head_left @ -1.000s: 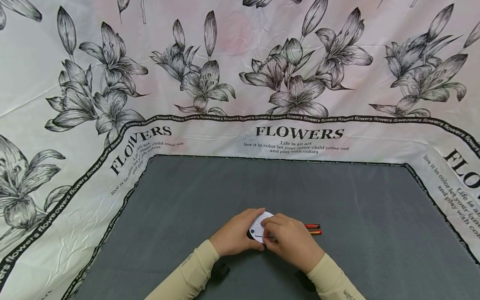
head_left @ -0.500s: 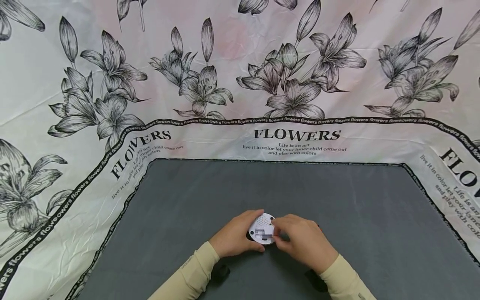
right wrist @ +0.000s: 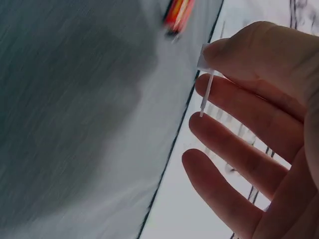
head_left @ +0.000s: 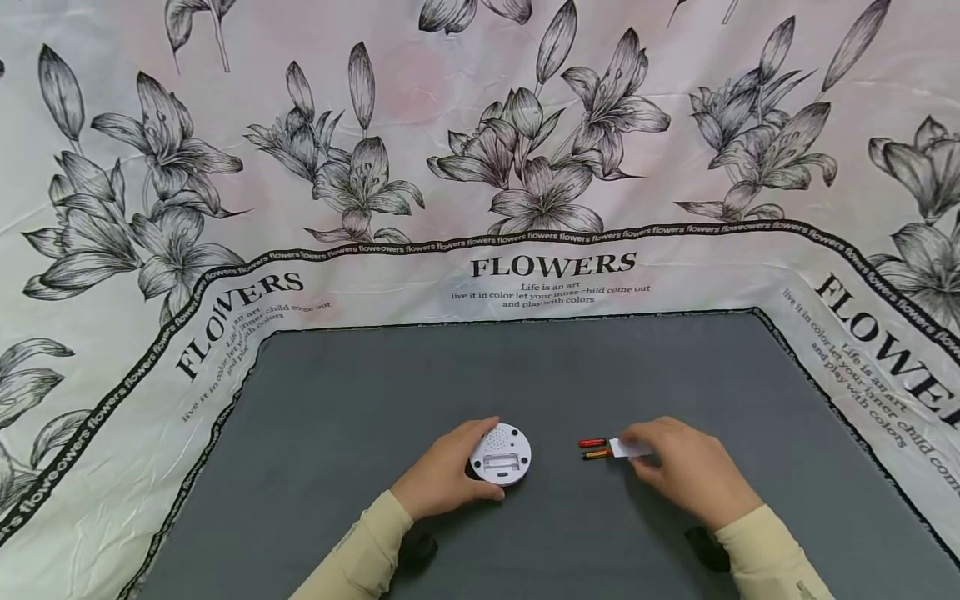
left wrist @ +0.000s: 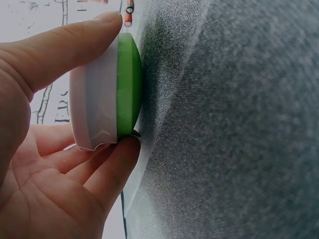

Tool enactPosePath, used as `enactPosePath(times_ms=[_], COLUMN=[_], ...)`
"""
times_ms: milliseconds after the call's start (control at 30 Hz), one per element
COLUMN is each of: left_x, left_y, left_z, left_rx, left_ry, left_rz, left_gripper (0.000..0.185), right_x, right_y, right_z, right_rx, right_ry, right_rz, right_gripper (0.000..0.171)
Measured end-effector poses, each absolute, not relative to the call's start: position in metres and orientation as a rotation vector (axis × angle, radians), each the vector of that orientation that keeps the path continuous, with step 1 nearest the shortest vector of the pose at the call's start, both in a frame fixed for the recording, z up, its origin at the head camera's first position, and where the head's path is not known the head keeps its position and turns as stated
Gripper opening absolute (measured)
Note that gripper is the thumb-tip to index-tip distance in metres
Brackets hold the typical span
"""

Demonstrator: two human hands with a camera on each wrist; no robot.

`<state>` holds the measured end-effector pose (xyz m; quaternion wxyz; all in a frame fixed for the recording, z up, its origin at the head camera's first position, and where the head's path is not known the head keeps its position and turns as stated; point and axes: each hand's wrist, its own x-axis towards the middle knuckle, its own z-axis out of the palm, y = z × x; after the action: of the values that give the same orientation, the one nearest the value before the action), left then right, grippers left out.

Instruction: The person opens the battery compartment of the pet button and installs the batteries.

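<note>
My left hand (head_left: 448,468) grips a round white device (head_left: 501,435) by its edge, thumb on one side and fingers on the other. Its back faces up, showing a grid of small holes and an uncovered, vacant battery compartment (head_left: 501,462). In the left wrist view the device's underside is a green dome (left wrist: 128,89) close over the cloth. To the right, my right hand (head_left: 693,468) pinches a small white battery cover (head_left: 630,448) between thumb and forefinger; the other fingers are spread in the right wrist view. Two red-and-black batteries (head_left: 592,443) lie just left of the cover.
A grey cloth (head_left: 420,375) covers the tabletop, edged by a white border printed with flowers and lettering (head_left: 553,265). Dark wrist-worn gear (head_left: 708,548) hangs under the right wrist, and similar gear (head_left: 417,552) under the left.
My right hand has lifted the cover off the device and carried it right, beside the batteries. The battery compartment has come into sight. My left hand keeps its grip; the head view has turned right.
</note>
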<state>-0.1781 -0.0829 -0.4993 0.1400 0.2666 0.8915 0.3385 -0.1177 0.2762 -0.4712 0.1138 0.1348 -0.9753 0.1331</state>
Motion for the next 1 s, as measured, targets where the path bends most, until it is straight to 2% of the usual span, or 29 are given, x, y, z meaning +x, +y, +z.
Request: enactPosePath(times_ms=[267,567,767,1000], left_x=[-0.176,-0.178,-0.178,-0.176], left_y=[-0.093,-0.089,-0.087,-0.084], left_z=[-0.502,-0.500,-0.500,-0.499], left_rx=[0.759,0.759,0.768,0.792], left_ry=[2.580,2.571,2.573,2.570], left_rz=[0.987,0.989,0.981,0.990], left_gripper=[0.100,0.100,0.100,0.100], right_x=[-0.119,-0.116,-0.119,-0.135], right_y=[0.306,0.315,0.310,0.284], right_z=[-0.489,-0.492,-0.488,-0.480], right_rx=[0.283,0.229,0.231,0.377], right_ry=[-2.976,-3.021,-3.011,-2.915], right_rz=[0.391,0.417,0.447,0.413], right_gripper=[0.029,0.029,0.025,0.021])
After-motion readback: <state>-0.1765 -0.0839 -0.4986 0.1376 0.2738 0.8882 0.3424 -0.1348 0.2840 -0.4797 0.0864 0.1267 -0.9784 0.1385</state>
